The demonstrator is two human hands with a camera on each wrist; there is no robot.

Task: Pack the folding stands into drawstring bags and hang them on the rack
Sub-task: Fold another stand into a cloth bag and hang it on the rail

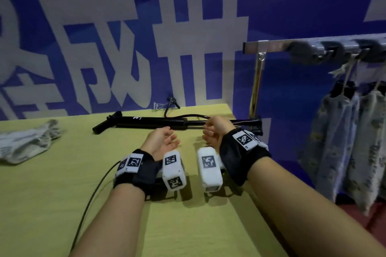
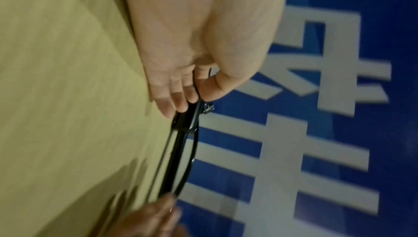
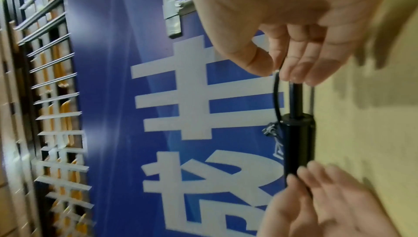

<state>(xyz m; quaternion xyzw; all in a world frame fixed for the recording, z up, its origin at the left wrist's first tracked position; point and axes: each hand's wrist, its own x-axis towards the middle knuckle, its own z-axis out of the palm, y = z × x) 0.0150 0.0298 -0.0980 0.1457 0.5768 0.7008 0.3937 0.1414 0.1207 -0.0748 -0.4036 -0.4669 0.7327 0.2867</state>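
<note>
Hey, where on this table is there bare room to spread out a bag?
The table shows bare yellow between the heap of bags at its left edge and the left hand, with a black cable along it. It is crowded at the far edge, where both hands meet the folding stand.

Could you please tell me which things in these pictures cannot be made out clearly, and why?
- Right hand grip, head view: its fingers curl away over the folding stand; contact is hidden.
- Filled drawstring bags on the rack, head view: cut off by the right edge, so their count is unclear.
- Empty bags on the table, head view: blurred, number unclear.
- Left hand, left wrist view: motion blur hides whether it grips the stand.
</note>
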